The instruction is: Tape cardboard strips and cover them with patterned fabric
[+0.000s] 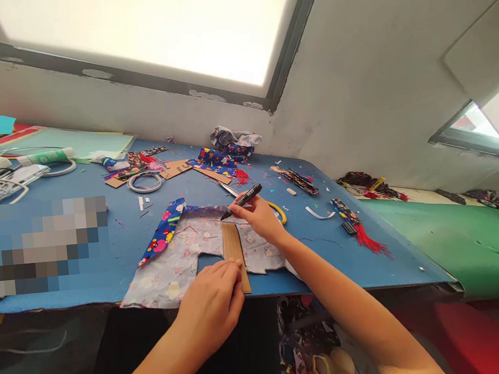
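Observation:
A pale printed piece of fabric (169,269) lies face down on the blue table (123,244), one edge folded over to show bright blue print. A narrow brown cardboard strip (232,246) lies on the cloth. My left hand (211,304) presses its fingertips flat on the strip's near end. My right hand (258,215) grips a black marker (242,200), its tip touching the fabric at the strip's far end.
Scissors with yellow handles (277,209) lie behind my right hand. Tape rolls (145,183), fabric scraps (218,159), red-tasselled strips (358,230), cardboard pieces and a glue tube (46,156) litter the table. A green surface (446,239) adjoins at right. The wall stands close behind.

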Demonstrator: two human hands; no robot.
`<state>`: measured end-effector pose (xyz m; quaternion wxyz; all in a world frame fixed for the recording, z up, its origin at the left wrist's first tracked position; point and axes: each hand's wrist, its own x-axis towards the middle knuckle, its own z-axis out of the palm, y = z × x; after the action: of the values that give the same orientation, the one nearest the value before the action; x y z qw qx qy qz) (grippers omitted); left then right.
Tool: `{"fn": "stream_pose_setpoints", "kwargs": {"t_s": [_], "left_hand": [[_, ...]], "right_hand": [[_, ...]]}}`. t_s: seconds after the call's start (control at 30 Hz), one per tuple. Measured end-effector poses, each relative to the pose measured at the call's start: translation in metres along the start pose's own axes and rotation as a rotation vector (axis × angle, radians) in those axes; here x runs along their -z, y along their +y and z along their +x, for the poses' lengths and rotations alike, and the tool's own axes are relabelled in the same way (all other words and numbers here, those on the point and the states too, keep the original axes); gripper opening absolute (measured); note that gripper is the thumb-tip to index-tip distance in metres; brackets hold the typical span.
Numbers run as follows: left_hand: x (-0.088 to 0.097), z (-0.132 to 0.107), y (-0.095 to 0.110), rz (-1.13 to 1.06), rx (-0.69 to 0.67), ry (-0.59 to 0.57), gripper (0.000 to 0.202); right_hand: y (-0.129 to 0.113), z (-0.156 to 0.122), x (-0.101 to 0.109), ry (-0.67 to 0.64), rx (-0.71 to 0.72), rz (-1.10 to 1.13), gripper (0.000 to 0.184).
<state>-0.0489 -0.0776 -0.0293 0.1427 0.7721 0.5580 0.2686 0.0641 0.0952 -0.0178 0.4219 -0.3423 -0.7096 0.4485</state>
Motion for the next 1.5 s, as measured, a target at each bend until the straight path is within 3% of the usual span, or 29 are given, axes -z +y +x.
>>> {"fn": "stream_pose_setpoints", "kwargs": {"t_s": [0.53, 0.73, 0.9, 1.1, 1.27, 1.5], "left_hand": [[-0.002, 0.000, 0.000, 0.006, 0.015, -0.003, 0.013], [-0.003, 0.000, -0.003, 0.016, 0.007, 0.000, 0.012], [-0.003, 0.000, -0.002, 0.021, -0.002, 0.007, 0.013], [-0.002, -0.001, -0.001, 0.047, -0.032, 0.013, 0.019], [-0.003, -0.002, -0.003, 0.065, -0.064, 0.026, 0.028], [-0.005, -0.003, -0.004, 0.072, -0.078, 0.045, 0.030]], "right_hand": [[0.011, -0.008, 0.002, -0.008, -0.085, 0.060, 0.028], [0.013, -0.015, 0.021, 0.040, -0.109, 0.014, 0.030], [0.007, -0.019, 0.036, 0.118, -0.049, -0.094, 0.030], [-0.013, -0.018, 0.011, 0.023, 0.092, -0.146, 0.024], [-0.013, -0.018, -0.015, -0.058, 0.182, -0.223, 0.016], [-0.006, -0.018, -0.018, -0.074, 0.235, -0.384, 0.012]]}}
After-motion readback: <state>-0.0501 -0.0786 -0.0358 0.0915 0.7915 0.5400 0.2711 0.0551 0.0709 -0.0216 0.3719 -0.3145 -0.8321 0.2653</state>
